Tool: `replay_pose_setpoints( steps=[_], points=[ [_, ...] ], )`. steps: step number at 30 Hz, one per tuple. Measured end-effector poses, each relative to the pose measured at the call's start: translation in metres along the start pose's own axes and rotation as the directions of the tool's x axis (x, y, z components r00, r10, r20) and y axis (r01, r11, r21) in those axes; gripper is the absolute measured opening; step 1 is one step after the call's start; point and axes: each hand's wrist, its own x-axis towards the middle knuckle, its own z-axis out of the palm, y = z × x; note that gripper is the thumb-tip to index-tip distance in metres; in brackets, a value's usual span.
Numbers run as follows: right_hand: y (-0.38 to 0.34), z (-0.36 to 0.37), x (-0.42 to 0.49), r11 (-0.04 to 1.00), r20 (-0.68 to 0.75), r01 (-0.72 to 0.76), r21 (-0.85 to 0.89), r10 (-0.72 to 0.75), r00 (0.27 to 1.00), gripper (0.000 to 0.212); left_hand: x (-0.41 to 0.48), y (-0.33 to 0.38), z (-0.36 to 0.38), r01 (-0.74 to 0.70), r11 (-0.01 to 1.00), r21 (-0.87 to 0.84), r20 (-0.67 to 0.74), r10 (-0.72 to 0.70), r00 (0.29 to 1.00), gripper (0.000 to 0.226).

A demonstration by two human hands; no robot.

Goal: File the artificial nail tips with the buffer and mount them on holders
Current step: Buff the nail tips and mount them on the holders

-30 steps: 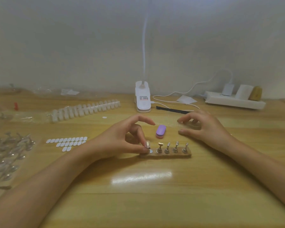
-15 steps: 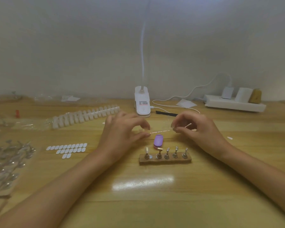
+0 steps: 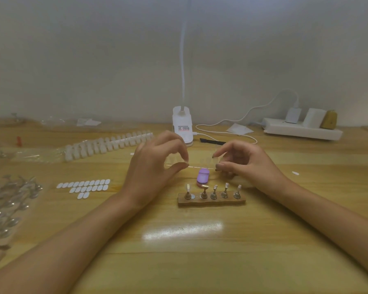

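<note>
My left hand [image 3: 157,166] and my right hand [image 3: 242,164] hold a thin clear strip of nail tips [image 3: 200,166] between them, each pinching one end, above the table. Just below the strip lies the purple buffer [image 3: 202,176]. In front of it stands a wooden base [image 3: 211,202] with several metal holders. The leftmost holder [image 3: 188,190] carries a pale nail tip. A second, longer strip of white nail tips [image 3: 108,145] lies at the back left.
Rows of white adhesive tabs [image 3: 85,187] lie left of my left hand. Clear plastic stands [image 3: 6,200] fill the far left. A white clip lamp [image 3: 182,126], a black tool [image 3: 212,141], a cable and a power strip [image 3: 302,130] sit along the back.
My left hand has left the leftmost holder, where a nail tip now stands, and risen to meet my right hand. Both now pinch a clear strip above the buffer.
</note>
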Motion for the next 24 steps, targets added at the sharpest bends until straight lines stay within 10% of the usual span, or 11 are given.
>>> replay_pose_setpoints(
  steps=[9, 24],
  points=[
    [-0.0053, -0.0025, -0.0002, 0.987, 0.025, -0.129, 0.094, 0.128, 0.992, 0.011, 0.0012, 0.0065, -0.0049, -0.193, 0.885, 0.424, -0.037, 0.230, 0.972, 0.013],
    [-0.0023, -0.0074, -0.0007, 0.985, 0.036, -0.141, 0.100, 0.138, 0.990, 0.011, 0.0011, 0.0017, 0.0010, -0.230, 0.869, 0.439, -0.071, 0.288, 0.955, 0.011]
  ],
)
